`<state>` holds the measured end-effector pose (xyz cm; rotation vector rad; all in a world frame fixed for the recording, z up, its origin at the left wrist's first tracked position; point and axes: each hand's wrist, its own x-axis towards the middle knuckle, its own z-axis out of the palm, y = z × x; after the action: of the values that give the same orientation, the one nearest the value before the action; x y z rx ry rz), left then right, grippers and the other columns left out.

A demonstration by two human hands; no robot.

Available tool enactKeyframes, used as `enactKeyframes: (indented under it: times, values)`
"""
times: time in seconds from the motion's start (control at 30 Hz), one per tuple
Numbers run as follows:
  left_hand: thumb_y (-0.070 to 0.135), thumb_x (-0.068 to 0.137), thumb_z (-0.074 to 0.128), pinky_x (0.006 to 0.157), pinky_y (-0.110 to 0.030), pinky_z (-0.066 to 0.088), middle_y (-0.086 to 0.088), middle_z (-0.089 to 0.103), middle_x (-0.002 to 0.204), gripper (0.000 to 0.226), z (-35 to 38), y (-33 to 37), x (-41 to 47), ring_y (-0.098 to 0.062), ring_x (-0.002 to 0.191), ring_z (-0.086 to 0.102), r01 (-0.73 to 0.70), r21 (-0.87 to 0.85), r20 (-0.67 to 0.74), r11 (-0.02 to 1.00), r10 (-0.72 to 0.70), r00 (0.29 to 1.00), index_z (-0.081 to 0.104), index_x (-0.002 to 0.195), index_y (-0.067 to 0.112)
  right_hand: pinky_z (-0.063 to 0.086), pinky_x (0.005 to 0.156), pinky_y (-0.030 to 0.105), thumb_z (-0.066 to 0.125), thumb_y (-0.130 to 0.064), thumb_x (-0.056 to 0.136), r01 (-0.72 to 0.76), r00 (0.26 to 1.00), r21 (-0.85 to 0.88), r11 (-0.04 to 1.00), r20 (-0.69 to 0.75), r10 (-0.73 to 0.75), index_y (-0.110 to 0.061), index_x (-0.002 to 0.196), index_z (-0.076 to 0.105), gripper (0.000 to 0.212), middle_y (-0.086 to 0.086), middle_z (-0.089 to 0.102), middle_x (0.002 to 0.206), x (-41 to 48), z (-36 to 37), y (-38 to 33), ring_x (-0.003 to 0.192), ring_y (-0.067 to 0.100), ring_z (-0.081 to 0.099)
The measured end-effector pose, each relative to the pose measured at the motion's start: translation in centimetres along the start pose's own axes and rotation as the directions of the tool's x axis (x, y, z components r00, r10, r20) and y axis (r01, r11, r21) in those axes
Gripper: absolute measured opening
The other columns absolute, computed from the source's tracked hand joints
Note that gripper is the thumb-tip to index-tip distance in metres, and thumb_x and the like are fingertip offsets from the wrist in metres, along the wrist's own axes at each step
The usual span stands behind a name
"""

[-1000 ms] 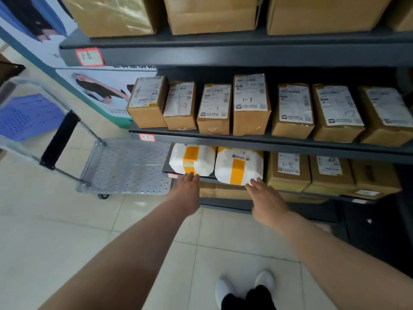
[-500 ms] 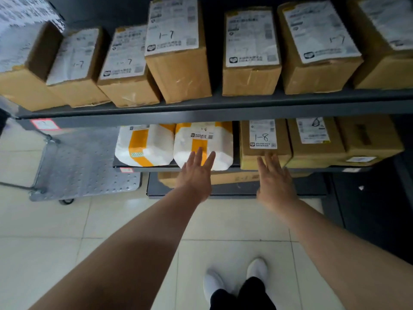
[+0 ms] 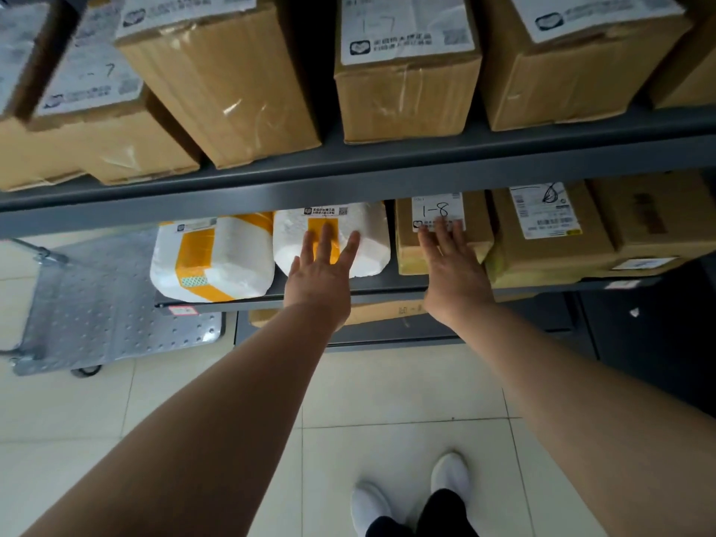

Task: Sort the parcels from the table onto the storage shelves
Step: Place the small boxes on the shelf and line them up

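Lower shelf (image 3: 348,294): left hand (image 3: 318,274) flat, fingers spread, on white parcel (image 3: 360,242); right hand (image 3: 451,271) likewise on box (image 3: 480,226).

Even, soft overhead light is falling on the pale floor tiles (image 3: 403,385). Shelf (image 3: 348,176) undersides are lying in deep shadow. Tape glare is showing on the cardboard box (image 3: 224,83). Upper-left corner is smearing with motion blur; wide-angle edges are bowing.

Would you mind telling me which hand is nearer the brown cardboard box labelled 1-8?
Right. The right hand lies open on the brown cardboard box labelled 1-8, fingers over its label; the left hand is on the neighbouring white foam parcel with orange tape.
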<state>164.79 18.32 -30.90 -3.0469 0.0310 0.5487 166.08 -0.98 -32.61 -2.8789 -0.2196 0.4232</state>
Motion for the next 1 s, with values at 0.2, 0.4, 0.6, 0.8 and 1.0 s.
enactKeyframes:
  times: [0.2,0.4,0.6,0.8,1.0]
  values:
    - [-0.002,0.082,0.05,0.12,-0.047,0.005,-0.008,-0.028,0.158,0.104,-1.6,1.5,-0.9,-0.031,0.145,-0.022,-0.037,-0.011,-0.041,0.999,0.036,0.999,-0.018,0.151,0.036,-0.005,0.119,0.046,0.067,-0.017,0.083,0.021,0.999,-0.014,1.0,-0.028,-0.022,-0.021,0.151,-0.016,0.107,0.005,-0.025,0.157,-2.1,-1.1,1.4,0.143,0.025,-0.025]
    - [-0.001,0.084,0.049,0.121,-0.042,0.002,-0.005,-0.026,0.159,0.099,-3.5,8.5,-1.2,-0.026,0.147,-0.02,-0.215,-0.038,-0.052,0.976,0.213,0.976,-0.015,0.153,0.032,-0.01,0.118,0.042,0.063,-0.014,0.084,-0.183,0.983,0.005,0.983,-0.022,0.183,-0.019,0.148,-0.022,0.106,0.003,-0.029,0.155,-5.5,-3.3,6.5,0.141,0.022,-0.028]
    - [0.005,0.087,0.051,0.121,-0.042,0.008,-0.009,-0.015,0.161,0.092,-3.3,17.2,-0.5,-0.028,0.149,-0.009,-0.397,0.035,0.007,0.917,0.397,0.918,-0.008,0.154,0.024,-0.006,0.118,0.044,0.056,-0.005,0.083,-0.352,0.929,0.039,0.935,-0.109,0.354,-0.015,0.153,-0.009,0.096,0.005,-0.02,0.159,-8.9,-5.7,15.2,0.145,0.023,-0.02]
    - [0.02,0.087,0.054,0.12,-0.048,0.003,-0.013,-0.03,0.156,0.102,-0.9,23.8,0.1,-0.031,0.146,-0.02,-0.485,0.184,0.115,0.855,0.471,0.875,-0.027,0.148,0.025,-0.009,0.116,0.045,0.056,-0.006,0.085,-0.405,0.908,0.026,0.914,-0.106,0.405,-0.023,0.152,-0.013,0.098,0.003,-0.024,0.158,-9.7,-6.2,21.9,0.145,0.023,-0.022]
    - [0.014,0.085,0.057,0.12,-0.047,0.0,-0.013,-0.029,0.157,0.105,-1.5,24.4,2.1,-0.03,0.146,-0.021,-0.449,0.179,0.093,0.875,0.44,0.893,-0.025,0.148,0.029,0.002,0.118,0.04,0.06,-0.001,0.082,-0.34,0.936,0.146,0.929,-0.038,0.349,-0.028,0.152,-0.011,0.104,0.0,-0.024,0.158,-8.0,-5.5,22.7,0.147,0.02,-0.012]
